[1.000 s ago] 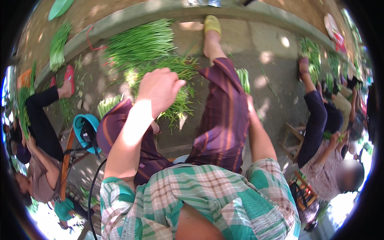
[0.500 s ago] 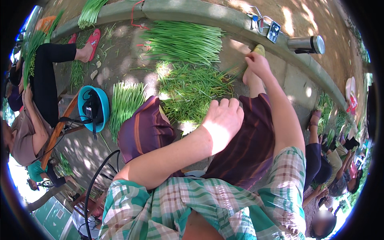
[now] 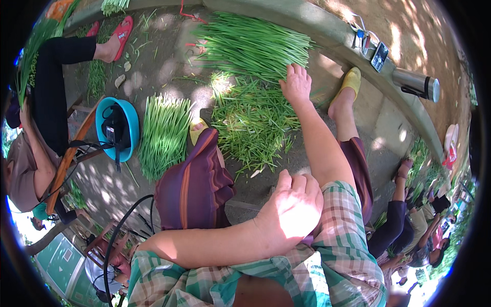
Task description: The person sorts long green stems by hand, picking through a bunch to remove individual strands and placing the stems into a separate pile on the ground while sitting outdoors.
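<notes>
- Dappled ground (image 3: 159,57) stretched toward a kerb (image 3: 319,25), with earth beyond it
- Green stalks (image 3: 255,43) lay in a broad pile on the ground, far side of some loose greens (image 3: 255,123)
- Right hand (image 3: 296,84) was at the pile's near edge, fingers forward and a little bent; whether they touched or gripped any stalks, I could not tell
- Left hand (image 3: 295,207) was loosely curled above the lap, fairly narrow; its palm was hidden, so I could not tell if it held anything
- Handling stalks well, I judged, called for a light pinch near one end, a thin layer at once, all kept parallel and clear of the loose greens
- Counted: one broad pile, one heap of loose greens, one smaller bunch (image 3: 166,133) near the left knee
- Also counted: two yellow shoes (image 3: 352,82), two red sandals (image 3: 123,38), one blue basin (image 3: 135,130), one phone (image 3: 379,56), one flask (image 3: 417,84)
</notes>
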Motion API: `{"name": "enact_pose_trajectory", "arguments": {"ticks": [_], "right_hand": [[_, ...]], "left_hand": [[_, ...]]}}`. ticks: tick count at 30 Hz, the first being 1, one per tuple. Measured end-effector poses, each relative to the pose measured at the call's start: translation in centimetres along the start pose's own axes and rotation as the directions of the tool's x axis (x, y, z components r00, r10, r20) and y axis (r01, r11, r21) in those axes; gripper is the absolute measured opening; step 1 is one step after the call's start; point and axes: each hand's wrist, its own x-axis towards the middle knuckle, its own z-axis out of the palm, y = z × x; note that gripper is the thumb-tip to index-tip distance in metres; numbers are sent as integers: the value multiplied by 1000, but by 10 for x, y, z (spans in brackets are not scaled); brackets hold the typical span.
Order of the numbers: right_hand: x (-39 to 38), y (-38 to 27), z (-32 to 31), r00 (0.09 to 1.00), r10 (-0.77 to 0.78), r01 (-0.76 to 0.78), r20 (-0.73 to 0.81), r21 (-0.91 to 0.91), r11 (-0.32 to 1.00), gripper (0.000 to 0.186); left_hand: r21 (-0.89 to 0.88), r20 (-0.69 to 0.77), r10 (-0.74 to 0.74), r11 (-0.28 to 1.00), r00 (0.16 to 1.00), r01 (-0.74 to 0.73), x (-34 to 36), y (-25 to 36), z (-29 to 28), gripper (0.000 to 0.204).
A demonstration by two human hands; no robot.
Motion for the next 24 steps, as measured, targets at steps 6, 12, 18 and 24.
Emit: {"name": "enact_pose_trajectory", "arguments": {"ticks": [6, 12, 18, 24], "right_hand": [[-5, -1, 17, 995, 14, 4, 102, -173, 985, 61], [-8, -5, 24, 987, 112, -86, 115, -210, 974, 70], [9, -9, 15, 983, 146, -121, 115, -202, 972, 77], [20, 4, 25, 972, 162, -119, 167, -244, 963, 49]], "left_hand": [[-20, -71, -18, 1000, 997, 16, -7, -11, -8, 47], [-14, -172, 25, 1000, 985, -27, -10, -19, -2, 37], [-60, -106, -31, 998, 994, 25, -10, -21, -11, 41], [-26, -100, -9, 1000, 995, 7, -8, -22, -11, 42]]}}
